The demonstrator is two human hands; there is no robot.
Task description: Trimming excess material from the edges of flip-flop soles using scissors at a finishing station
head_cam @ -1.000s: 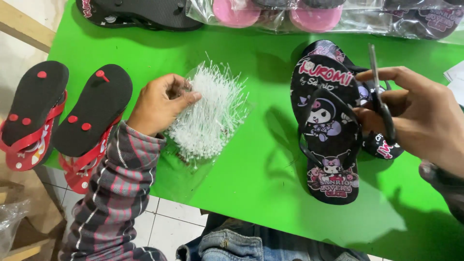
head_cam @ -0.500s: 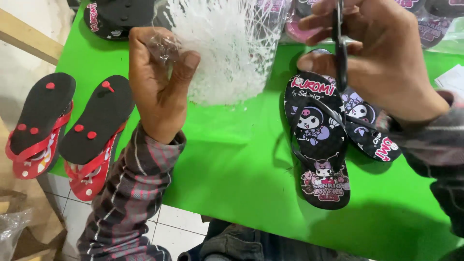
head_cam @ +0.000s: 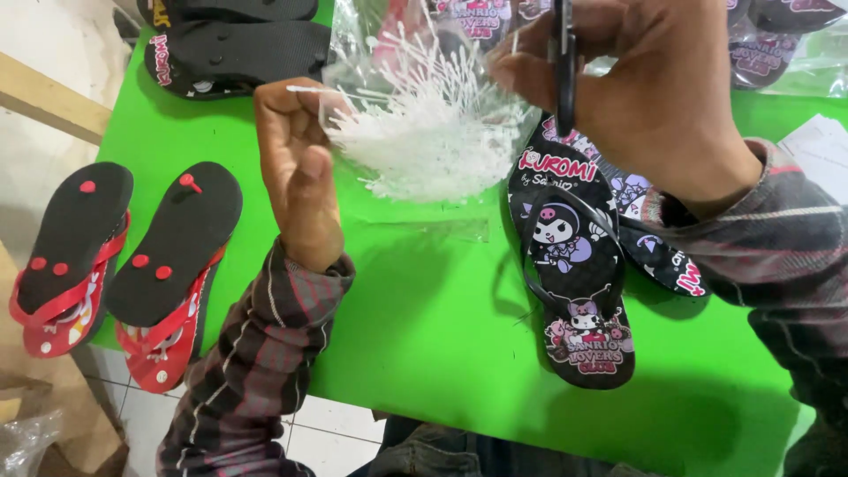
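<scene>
My left hand is raised over the green table and pinches a clear plastic bag of thin white plastic fasteners. Close on the right, my right hand grips black scissors, blades pointing down, and its fingertips touch the fasteners' tips. Below my right hand lie two black flip-flops with cartoon prints, one crossed over the other.
A pair of red-and-black flip-flops lies sole-up at the table's left edge. More black sandals and bagged pairs sit along the far edge. A white paper is at the right. Tiled floor shows below.
Both hands have lifted from the table. The left hand picked up the fastener bag and raised it; the right hand brought the scissors up to meet the bundle.
</scene>
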